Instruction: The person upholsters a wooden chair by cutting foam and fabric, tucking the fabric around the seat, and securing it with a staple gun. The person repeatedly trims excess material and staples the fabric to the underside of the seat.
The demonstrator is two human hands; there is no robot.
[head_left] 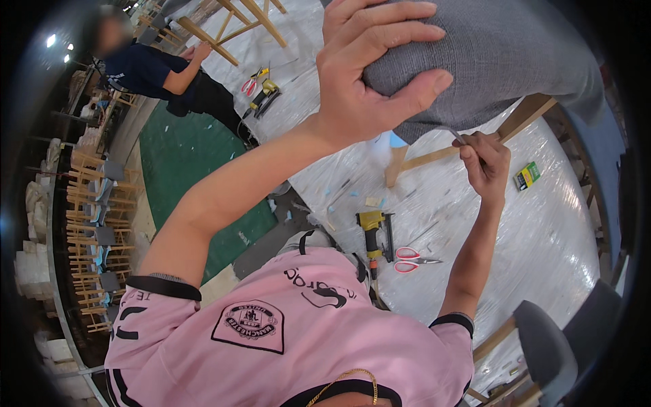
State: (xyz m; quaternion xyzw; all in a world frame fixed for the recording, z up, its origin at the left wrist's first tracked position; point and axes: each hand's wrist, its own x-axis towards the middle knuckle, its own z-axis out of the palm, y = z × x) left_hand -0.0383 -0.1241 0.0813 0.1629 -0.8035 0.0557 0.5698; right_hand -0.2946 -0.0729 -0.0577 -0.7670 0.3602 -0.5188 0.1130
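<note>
A chair with a grey fabric cover (502, 61) is tipped over at the upper right, its wooden legs (525, 117) pointing down toward the worktable. My left hand (369, 81) grips the padded end, fingers curled over the top and thumb pressed on the near side. Below the padding, my right hand (487, 163) is closed in a pinch on a thin grey strip (450, 133) at the cover's lower edge. Whether the strip is part of the cover, I cannot tell. A scrap of light blue material (397, 140) shows under the padding.
On the plastic-wrapped table (447, 203) lie a yellow staple gun (373, 234), red-handled scissors (408, 260) and a small green-yellow box (526, 176). Another staple gun (264, 97) lies farther off. A co-worker (152, 74) handles a wooden frame (234, 30). Stacked chairs (98, 237) stand left; grey chairs (549, 349) lower right.
</note>
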